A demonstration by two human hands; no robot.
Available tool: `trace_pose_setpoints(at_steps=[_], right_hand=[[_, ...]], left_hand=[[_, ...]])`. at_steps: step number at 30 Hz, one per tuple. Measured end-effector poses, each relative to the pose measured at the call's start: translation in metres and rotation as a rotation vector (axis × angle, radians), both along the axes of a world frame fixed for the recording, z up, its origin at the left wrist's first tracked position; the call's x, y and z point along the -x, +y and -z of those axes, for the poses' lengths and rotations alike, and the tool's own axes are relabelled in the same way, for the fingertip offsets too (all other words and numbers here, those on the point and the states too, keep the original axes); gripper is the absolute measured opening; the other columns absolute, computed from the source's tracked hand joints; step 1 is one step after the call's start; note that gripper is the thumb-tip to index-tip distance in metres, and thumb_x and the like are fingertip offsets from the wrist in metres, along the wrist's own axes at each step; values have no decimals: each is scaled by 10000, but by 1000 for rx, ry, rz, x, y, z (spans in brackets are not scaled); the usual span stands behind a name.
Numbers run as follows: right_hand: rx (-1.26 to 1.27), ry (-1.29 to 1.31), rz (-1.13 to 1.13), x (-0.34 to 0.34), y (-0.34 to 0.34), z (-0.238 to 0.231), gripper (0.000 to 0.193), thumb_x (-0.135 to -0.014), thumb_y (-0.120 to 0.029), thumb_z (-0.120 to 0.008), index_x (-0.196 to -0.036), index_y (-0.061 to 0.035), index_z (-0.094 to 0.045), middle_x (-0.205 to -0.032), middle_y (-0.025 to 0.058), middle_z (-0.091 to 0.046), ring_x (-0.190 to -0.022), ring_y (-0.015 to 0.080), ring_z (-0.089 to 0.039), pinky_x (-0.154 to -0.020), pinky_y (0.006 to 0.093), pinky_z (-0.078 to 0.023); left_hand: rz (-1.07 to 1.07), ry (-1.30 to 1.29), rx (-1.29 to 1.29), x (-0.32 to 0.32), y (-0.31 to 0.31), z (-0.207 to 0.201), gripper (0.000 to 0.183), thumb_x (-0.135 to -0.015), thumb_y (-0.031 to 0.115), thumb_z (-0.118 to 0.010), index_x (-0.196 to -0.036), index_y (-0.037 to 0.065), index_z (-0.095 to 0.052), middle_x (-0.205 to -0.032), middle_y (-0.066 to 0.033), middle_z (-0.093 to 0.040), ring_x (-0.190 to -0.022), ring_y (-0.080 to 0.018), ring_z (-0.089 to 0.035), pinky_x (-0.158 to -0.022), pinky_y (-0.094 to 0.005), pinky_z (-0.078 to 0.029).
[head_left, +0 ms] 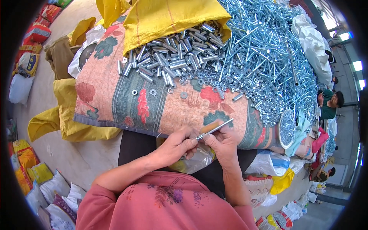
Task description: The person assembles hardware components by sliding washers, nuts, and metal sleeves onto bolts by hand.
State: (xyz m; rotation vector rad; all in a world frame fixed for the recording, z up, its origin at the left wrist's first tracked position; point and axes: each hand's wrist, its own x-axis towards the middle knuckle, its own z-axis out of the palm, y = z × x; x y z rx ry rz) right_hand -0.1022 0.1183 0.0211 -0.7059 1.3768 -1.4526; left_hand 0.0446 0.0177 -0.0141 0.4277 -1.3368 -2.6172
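Observation:
In front of my body, both hands meet over my lap at the table's near edge. My right hand (223, 143) is closed round a long metal bolt (225, 123), which slants up to the right. At the bolt's lower left end, small ring-like pieces, perhaps a nut and washers, show between my fingers. My left hand (179, 142) pinches at that end, thumb and fingers together. A tan cover (212, 126) sits on a finger beside the bolt. Beyond my hands, loose washers (153, 92) and a heap of nuts (264, 109) lie on the flowered cloth (188, 111).
Metal sleeves (180, 57) spill from a yellow woven sack (172, 19). Long bolts (264, 46) are piled at the far right. An oval container (286, 128) holds small hardware. Stuffed sacks (53, 186) stand on the floor at left. Another person (329, 103) is at far right.

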Motion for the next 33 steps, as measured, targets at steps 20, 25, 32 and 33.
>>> trace_pose_setpoints(at_steps=[20, 25, 32, 33], right_hand=[[5, 109, 123, 10, 2, -7, 412, -884, -180, -571, -1187, 68, -442, -929, 155, -641, -818, 153, -627, -735, 263, -519], [-25, 74, 26, 24, 12, 4, 378, -909, -191, -528, -1188, 53, -452, -929, 165, -641, -843, 181, -635, -728, 281, -532], [-20, -39, 75, 20, 15, -3, 316, -879, -162, -576, -1102, 53, -517, -976, 157, -620, -859, 187, -622, -740, 300, -522], [-14, -49, 60, 15, 14, -1, 316, -879, -162, -576, -1102, 53, -517, -976, 157, -620, -859, 187, -622, -740, 300, -522]], left_hand=[[23, -59, 1, 6, -9, -10, 126, -936, 68, -405, -956, -56, -411, -913, -173, -568, -858, -222, -630, -745, -308, -543], [35, -109, -52, 4, -15, -10, 123, -944, 74, -383, -923, -45, -403, -919, -177, -567, -863, -225, -634, -788, -306, -534], [82, -51, -130, 3, -16, -9, 159, -938, 108, -411, -927, -50, -424, -935, -217, -593, -905, -251, -629, -788, -310, -530], [80, -67, -206, 0, -21, -8, 180, -938, 130, -430, -942, -49, -423, -942, -222, -588, -931, -266, -621, -812, -323, -522]])
